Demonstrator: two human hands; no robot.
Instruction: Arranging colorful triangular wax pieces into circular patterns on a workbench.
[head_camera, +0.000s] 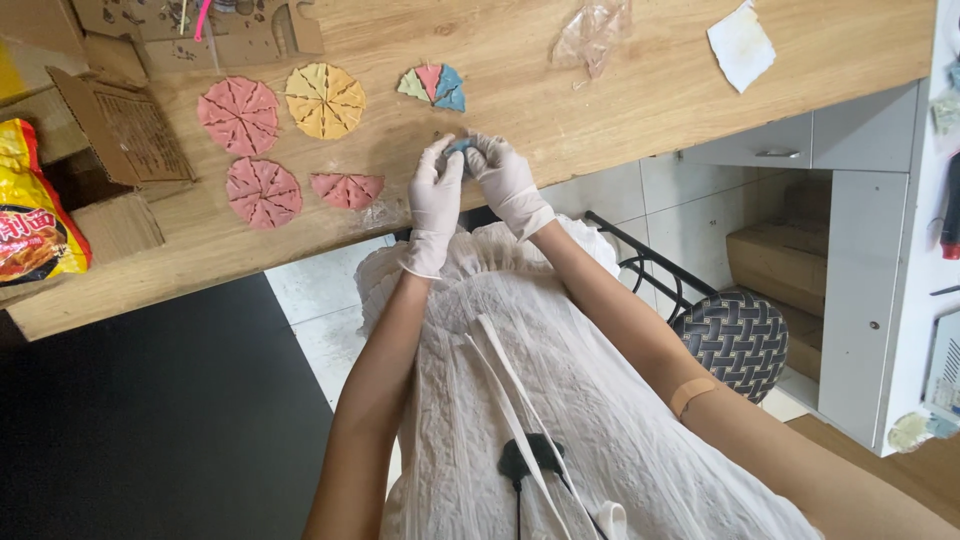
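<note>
Both my hands wear white gloves and meet over the near edge of the wooden table. My left hand and my right hand pinch a small blue clay piece between their fingertips. Just beyond them lies a partial fan of green, pink and blue clay wedges. Further left are a yellow disc cut into wedges, two pink cut discs and a pink half fan.
An open cardboard box and a yellow snack bag sit at the left. A crumpled clear plastic bag and a white paper square lie at the far side. A woven chair seat and white drawers stand to the right.
</note>
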